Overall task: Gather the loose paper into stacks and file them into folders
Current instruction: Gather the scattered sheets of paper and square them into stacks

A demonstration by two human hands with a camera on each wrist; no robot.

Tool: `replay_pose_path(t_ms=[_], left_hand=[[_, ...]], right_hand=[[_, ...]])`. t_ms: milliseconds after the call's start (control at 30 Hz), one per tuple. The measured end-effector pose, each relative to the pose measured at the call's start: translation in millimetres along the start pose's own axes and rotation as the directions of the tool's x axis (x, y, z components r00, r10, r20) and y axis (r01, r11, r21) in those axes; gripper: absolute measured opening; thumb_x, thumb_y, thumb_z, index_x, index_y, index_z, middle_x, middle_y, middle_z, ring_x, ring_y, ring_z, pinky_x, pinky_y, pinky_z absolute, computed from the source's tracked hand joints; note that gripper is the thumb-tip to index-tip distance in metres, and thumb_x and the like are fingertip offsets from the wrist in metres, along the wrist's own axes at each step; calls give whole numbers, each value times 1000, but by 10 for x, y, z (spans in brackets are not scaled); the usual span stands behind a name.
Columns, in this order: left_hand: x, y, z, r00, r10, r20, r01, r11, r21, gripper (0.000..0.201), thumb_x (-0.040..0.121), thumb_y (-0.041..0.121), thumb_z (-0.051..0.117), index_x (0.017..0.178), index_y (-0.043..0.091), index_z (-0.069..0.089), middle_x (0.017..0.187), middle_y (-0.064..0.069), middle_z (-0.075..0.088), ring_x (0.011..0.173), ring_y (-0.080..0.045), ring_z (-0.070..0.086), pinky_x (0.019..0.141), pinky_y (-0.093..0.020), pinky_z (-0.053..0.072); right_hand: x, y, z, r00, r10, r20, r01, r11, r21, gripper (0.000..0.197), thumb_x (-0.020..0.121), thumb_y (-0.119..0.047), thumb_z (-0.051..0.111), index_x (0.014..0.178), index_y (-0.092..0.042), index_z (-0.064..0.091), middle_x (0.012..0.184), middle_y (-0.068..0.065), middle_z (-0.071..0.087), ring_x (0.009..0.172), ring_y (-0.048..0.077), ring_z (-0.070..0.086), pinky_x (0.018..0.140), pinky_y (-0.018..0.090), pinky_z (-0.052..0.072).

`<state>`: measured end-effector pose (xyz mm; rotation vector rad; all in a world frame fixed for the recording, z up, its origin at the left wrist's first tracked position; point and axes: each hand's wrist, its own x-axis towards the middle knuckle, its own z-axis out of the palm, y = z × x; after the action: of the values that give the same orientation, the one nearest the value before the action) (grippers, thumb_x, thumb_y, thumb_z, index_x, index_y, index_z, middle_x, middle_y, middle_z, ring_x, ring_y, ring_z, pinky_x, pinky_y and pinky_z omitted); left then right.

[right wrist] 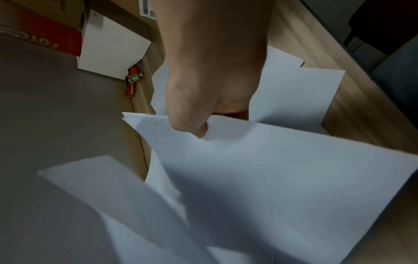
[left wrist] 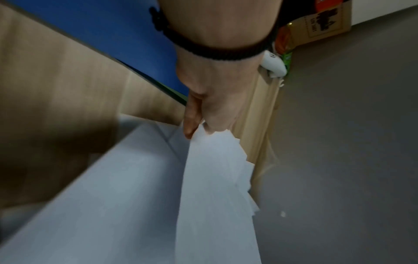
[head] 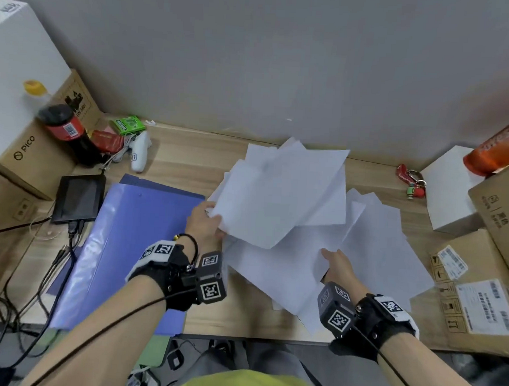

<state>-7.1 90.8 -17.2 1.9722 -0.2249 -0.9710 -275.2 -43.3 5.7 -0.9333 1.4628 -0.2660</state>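
Head view shows a wooden tabletop [head: 173, 160] against a grey wall. At the far left stand cardboard boxes [head: 30, 156], with a dark bottle with red label [head: 66, 132] in front of them, a green packet [head: 128, 124] and a white controller [head: 139, 154] beside it. A small black screen [head: 79, 198] lies flat near the boxes, with cables going down over the edge.

Next to the screen lie the blue folders [head: 128, 245], flat on the tabletop, one over another. The left hand [head: 205, 222] is at their right edge. It pinches the corner of a fanned bundle of white sheets [head: 279, 194], thumb on top and fingers under, and this bundle is lifted and tilted above the other paper. In the left wrist view the fingers [left wrist: 192, 116] close on the corner of the same sheets [left wrist: 217, 178], whose edges are spread like steps.

Below and to the right, loose sheets [head: 376, 242] lie scattered and overlapping on the tabletop. The right hand [head: 336, 263] grips the near edge of some of them; in the right wrist view its thumb [right wrist: 194, 125] presses on top of a few raised sheets [right wrist: 271, 160] and the fingers are hidden under them.

Further right lie a red keychain [head: 411, 182], a white box [head: 449, 189], an orange package [head: 497, 148] and more cardboard boxes with labels [head: 476, 290].
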Motion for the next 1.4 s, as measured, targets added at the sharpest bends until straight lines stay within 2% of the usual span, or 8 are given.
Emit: replay_pose_path(t_ms=[100,333,433,533,633,767,1000,1400], left_hand=[[-108,-235,71,977,-112,180,92,989,112,33,91,3,53,118,20,45,110,-5,54,69,-24,65,51,-31,58],[-201,-315,200,894,-189,406,47,941,335,53,94,4,48,143,18,32,133,-10,50,50,-16,67,46,-23,53],[-292,-230,246,836,-223,501,5,917,399,44,94,7,49,134,23,40,116,-8,59,58,-14,69,64,-27,60],[-324,-154,264,749,-264,608,-52,891,451,35,94,12,54,127,21,46,107,2,63,76,-19,72,73,-28,60],[-157,-156,268,822,-192,536,-109,871,479,59,88,26,66,139,18,37,117,-2,61,101,-21,65,86,-33,56],[49,34,275,985,67,161,-119,933,339,94,77,39,77,150,22,20,150,-7,25,139,-24,29,112,-44,33],[55,574,317,897,140,419,-180,982,58,47,81,31,76,123,16,61,117,6,67,102,-10,65,79,-20,52],[-39,1212,424,920,376,107,-275,816,-508,38,69,32,82,100,16,69,103,-2,74,96,-20,71,81,-33,57]], right_hand=[[3,10,12,999,51,-2,-50,991,120,22,98,-3,43,118,-4,54,93,13,62,84,32,60,81,42,47],[-22,118,-8,968,114,224,-138,986,92,13,86,-6,55,74,-9,59,76,7,64,69,25,64,64,32,52],[-33,97,8,956,116,271,-110,993,-35,31,86,-32,68,104,-6,68,91,10,70,80,26,68,73,34,54],[75,52,47,989,125,75,-112,981,-156,59,92,-30,62,136,3,42,109,16,60,89,28,66,63,21,49],[255,73,-26,995,99,-11,-99,970,-224,71,97,-24,54,148,2,13,143,19,37,123,37,46,78,33,38],[326,-6,-103,998,47,31,-41,980,-194,72,94,-28,59,149,-4,20,145,12,40,127,33,45,92,35,42],[249,-347,-291,965,-134,227,152,986,-64,55,86,-18,71,136,-15,48,126,-2,62,119,21,56,98,36,46],[67,-1051,-257,855,-382,349,367,923,113,75,65,-26,82,133,-13,53,127,-1,65,119,16,60,105,36,44]])
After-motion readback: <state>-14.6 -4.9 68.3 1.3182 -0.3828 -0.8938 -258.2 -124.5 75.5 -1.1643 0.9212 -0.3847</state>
